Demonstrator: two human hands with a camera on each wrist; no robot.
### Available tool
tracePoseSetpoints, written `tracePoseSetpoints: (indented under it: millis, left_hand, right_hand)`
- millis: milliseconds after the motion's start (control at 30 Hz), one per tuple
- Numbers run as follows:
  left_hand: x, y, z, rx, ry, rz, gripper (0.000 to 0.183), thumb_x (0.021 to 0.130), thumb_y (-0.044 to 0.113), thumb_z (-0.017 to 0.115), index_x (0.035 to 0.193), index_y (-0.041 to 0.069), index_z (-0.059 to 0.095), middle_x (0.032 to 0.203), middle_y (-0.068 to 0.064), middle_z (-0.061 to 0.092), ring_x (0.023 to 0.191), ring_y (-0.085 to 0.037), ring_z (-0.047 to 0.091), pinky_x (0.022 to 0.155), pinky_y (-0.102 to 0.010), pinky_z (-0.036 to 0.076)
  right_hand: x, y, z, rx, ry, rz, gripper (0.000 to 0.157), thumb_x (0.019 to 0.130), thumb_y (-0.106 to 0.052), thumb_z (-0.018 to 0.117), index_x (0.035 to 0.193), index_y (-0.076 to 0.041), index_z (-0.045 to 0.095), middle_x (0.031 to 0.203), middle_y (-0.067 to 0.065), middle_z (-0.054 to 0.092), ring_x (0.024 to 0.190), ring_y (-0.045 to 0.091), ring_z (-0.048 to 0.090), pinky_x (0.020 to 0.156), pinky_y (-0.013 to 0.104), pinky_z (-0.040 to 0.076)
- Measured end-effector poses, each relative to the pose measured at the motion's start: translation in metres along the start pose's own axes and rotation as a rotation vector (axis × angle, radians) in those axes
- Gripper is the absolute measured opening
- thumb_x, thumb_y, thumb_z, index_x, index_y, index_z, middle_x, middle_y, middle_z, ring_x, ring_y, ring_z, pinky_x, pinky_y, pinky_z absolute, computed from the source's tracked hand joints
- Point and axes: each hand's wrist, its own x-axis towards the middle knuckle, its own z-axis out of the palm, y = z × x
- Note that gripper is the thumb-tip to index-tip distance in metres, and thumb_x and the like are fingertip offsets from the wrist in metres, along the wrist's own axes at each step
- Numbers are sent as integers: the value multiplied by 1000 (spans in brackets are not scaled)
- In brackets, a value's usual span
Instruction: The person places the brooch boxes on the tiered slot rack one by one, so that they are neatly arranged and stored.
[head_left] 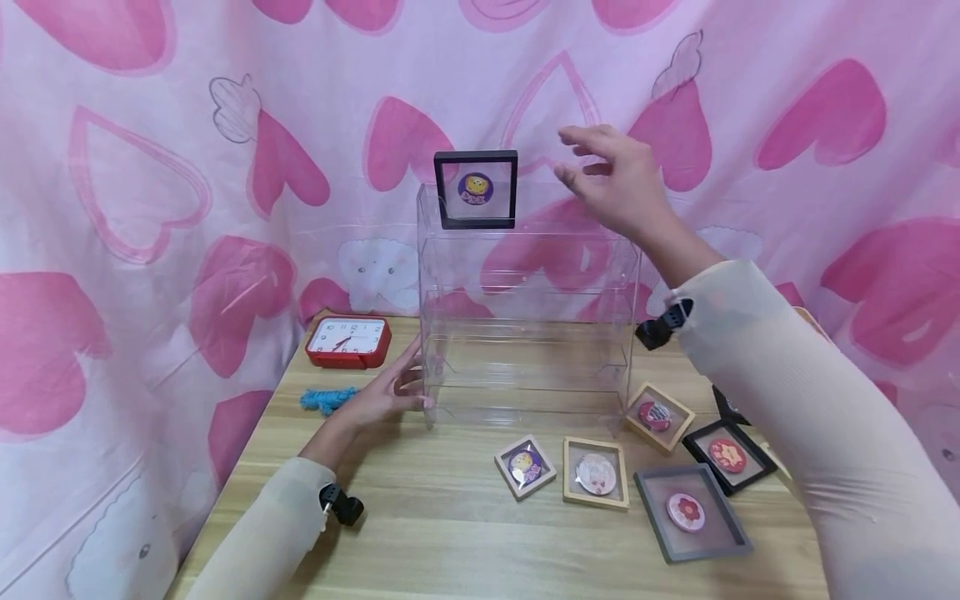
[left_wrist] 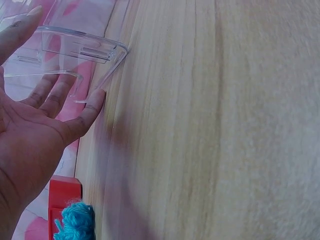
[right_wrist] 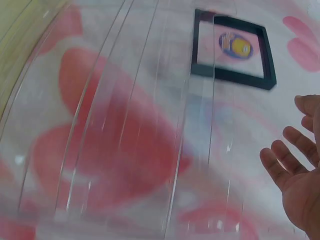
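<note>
head view: black frame (head_left: 476, 190) seems light, stiff; best pinched at side edges; right hand (head_left: 617, 179) holds nothing, fingers relaxed; left hand (head_left: 384, 395) touches clear rack (head_left: 528, 312) with spread fingers.

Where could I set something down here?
Bare table lies in front of the stand, between the left sleeve and the small pale frame. The stand's top tier looks free right of its black frame. Crowded: front right, around the grey frame, and back left, by the clock and yarn.
</note>
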Motion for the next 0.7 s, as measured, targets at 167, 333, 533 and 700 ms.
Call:
tracePoseSetpoints:
  millis: [167,333,533,700]
  left_hand:
    - [0,0,0,7,10,-14,114,100,16,81,171,63,4,184,-13,21,167,-48,28,131,-78,26]
    - [-3,1,-1,-7,9,-13,112,103,12,77,172,61,5,185,-13,20,168,-49,26,132,-80,21]
    - [-9,1,-7,2,16,-9,110,104,11,76,171,62,5,183,-15,23,168,-50,26,131,-81,19]
    - [-9,1,-7,15,8,15,112,104,10,75,172,60,3,183,-17,22,167,-51,26,130,-81,20]
  right_hand:
    - [-23,25,-28,-49,50,-13,49,106,-28,76,154,-17,67,150,11,70,135,33,68,118,43,58]
    - [-54,57,-48,-89,70,30,49,107,-31,74,154,-21,67,150,14,70,135,34,67,115,30,58]
    - [-90,88,-59,-113,62,3,47,104,-20,78,149,-14,71,139,18,75,119,3,68,102,11,56]
    - [-121,106,-63,-134,20,-47,44,100,-9,81,143,-6,74,127,21,77,109,-12,61,91,-2,48]
